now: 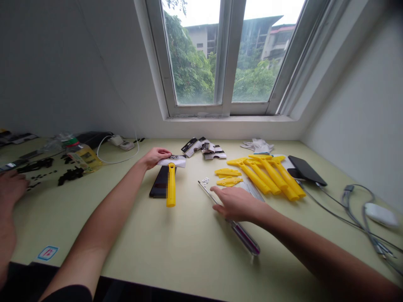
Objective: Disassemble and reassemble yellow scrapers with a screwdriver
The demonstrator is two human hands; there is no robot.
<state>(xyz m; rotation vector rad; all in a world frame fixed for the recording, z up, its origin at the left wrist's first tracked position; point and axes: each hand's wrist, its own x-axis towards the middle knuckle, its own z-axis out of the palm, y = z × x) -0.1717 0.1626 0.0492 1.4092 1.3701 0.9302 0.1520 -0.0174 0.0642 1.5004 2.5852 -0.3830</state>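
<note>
My left hand (156, 157) pinches the head end of a yellow-handled scraper (171, 186), where a printed black-and-white card (176, 161) covers the blade. The scraper's handle points toward me and lies partly over a dark phone (159, 184). My right hand (234, 203) is closed around a screwdriver (245, 238), its thin shaft slanting up to the left and its clear purple handle below the palm. Close to the screwdriver's tip and my right index finger are several small white nuts (205, 181). Flat yellow plastic pieces (228, 180) lie just beyond that hand.
Several yellow scraper handles (267, 176) are piled to the right, near a black phone (307, 170) and tangled cables (352, 205). Printed cards (204, 147) and a white glove (257, 145) lie at the back. At left are a bottle (82, 155) and another person's hand (12, 186).
</note>
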